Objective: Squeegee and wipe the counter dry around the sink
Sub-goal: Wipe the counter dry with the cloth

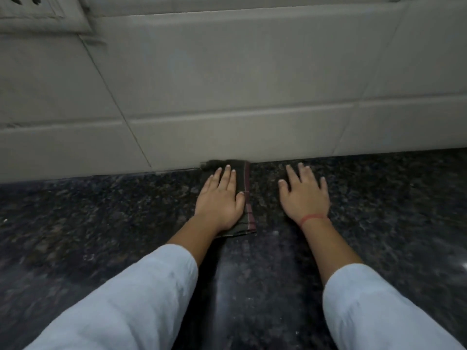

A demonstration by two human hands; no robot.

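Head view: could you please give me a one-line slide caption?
Left hand presses a folded cloth flat against the wall on the dark counter; right hand rests beside it.

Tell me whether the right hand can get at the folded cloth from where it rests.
Probably yes. The right hand lies flat on the counter just beside the cloth, with only bare granite between them; the left hand covers most of it, but its right edge is exposed.

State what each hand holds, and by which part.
Neither grips anything. The left hand presses flat on the folded cloth, covering its left part; the right hand rests flat on the bare counter.
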